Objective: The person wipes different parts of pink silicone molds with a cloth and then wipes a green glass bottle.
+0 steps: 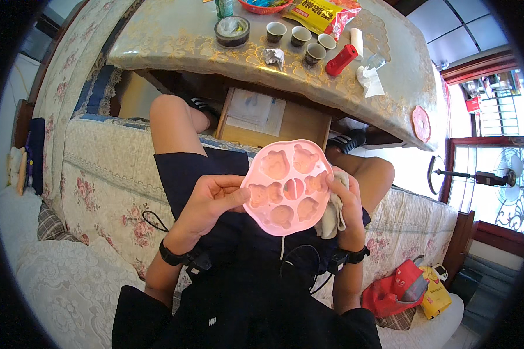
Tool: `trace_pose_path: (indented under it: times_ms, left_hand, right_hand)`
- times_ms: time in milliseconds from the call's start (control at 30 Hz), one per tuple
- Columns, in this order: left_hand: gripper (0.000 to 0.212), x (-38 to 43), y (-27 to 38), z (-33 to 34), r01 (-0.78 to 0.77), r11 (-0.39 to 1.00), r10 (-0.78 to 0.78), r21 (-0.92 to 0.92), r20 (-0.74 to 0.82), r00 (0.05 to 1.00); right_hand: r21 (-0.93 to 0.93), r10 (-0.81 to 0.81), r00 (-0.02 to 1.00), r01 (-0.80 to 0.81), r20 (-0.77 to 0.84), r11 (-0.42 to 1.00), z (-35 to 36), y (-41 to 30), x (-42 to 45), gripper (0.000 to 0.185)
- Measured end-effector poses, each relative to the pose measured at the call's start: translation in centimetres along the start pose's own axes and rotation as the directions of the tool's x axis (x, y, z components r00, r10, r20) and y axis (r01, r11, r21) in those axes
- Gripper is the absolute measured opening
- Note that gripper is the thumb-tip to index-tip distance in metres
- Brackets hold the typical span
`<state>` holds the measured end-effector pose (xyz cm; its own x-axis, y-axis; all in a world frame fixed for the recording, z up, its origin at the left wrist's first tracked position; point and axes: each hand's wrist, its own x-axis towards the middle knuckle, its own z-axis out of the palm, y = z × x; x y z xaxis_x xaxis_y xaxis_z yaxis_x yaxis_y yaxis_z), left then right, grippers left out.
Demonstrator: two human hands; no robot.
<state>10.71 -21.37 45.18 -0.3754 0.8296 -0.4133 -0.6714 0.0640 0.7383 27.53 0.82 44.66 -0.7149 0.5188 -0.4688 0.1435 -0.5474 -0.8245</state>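
A pink mold tray [291, 178] with several animal-shaped cavities is held up over my lap, its cavity side facing me. My left hand [209, 205] pinches its left rim, thumb on top. At the right rim, my right hand [349, 200] grips the tray with the thumb on its face. That same hand also has a pale cloth [330, 218] bunched beneath and beside the tray. The fingers behind the tray are mostly hidden. A pink, flower-edged lid or plate [421, 124] lies on the table's right corner.
The table [179, 56] bears several small cups [276, 31], a round lidded container [232, 31], a red bottle-like object [342, 60], crumpled tissues [370, 81] and a yellow snack bag [321, 15]. Beneath its edge, a drawer [305, 126] with papers stands pulled out. Bags [395, 288] rest on the sofa at right.
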Motion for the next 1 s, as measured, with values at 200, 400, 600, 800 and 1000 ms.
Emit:
trace_pose_path:
  times_ms: [200, 400, 600, 800, 1000]
  left_hand:
    - [0.034, -0.9, 0.5, 0.5, -0.036, 0.999, 0.036, 0.041, 0.000, 0.999]
    - [0.033, -1.3, 0.6, 1.2, -0.081, 0.996, 0.082, 0.048, -0.017, 0.996]
    - [0.036, -1.0, 0.5, 1.6, -0.059, 0.998, 0.059, -0.021, -0.018, 0.998]
    - [0.062, -0.6, -0.1, 0.8, 0.215, 0.943, -0.175, -0.253, 0.169, 0.970]
    - [0.062, -0.2, -1.1, 0.9, 0.301, 0.908, -0.275, -0.290, 0.128, 0.953]
  right_hand:
    - [-0.027, 0.023, 0.999, -0.022, 0.032, 0.999, 0.2, 0.3, 0.2, 0.018]
    - [-0.034, 0.044, 0.998, -0.042, 0.046, 0.999, 0.3, 0.9, 0.6, 0.018]
    - [-0.141, -0.028, 0.999, 0.032, 0.029, 0.989, 0.3, 1.7, 1.1, 0.017]
    - [-0.190, -0.060, 0.997, 0.068, 0.052, 0.979, 0.9, 0.9, 1.1, 0.018]
    - [-0.374, -0.129, 0.986, 0.159, 0.103, 0.914, 1.1, 1.4, 2.0, 0.018]
